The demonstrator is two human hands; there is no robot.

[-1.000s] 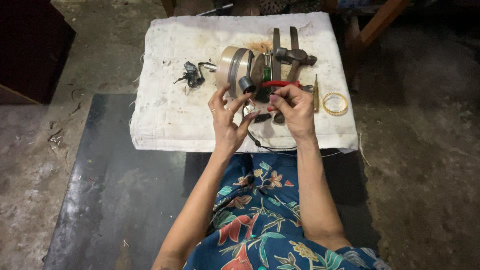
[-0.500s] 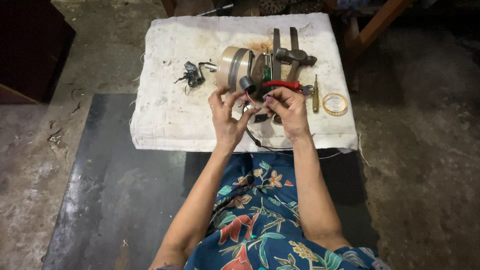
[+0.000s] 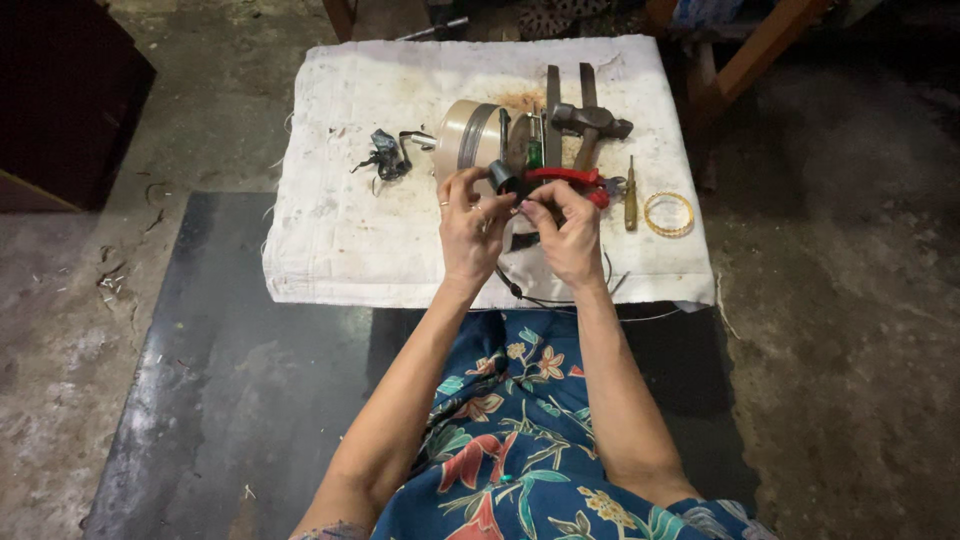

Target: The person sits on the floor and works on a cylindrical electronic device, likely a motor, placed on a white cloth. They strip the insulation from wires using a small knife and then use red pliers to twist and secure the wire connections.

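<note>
Both hands meet over the middle of a white cloth [image 3: 350, 240] spread on a low table. My left hand [image 3: 470, 225] pinches a small dark part [image 3: 503, 178] at its fingertips. My right hand [image 3: 567, 228] closes on the same small part from the other side, knuckles up. A thin black wire [image 3: 520, 293] loops out below the hands over the cloth's near edge. Just behind the hands lie red-handled pliers [image 3: 566, 178] and a wide roll of tan tape [image 3: 470, 140].
A hammer [image 3: 590, 125], flat metal bars [image 3: 552, 105], a yellow-handled screwdriver [image 3: 630, 195] and a yellow ring [image 3: 668, 213] lie on the cloth's right part. A tangle of dark scraps [image 3: 385, 158] lies at the left. A dark mat [image 3: 230, 380] covers the concrete floor.
The two hands have drawn closer together around the small part; the right hand's fingers have curled down over it. Nothing on the cloth has moved.
</note>
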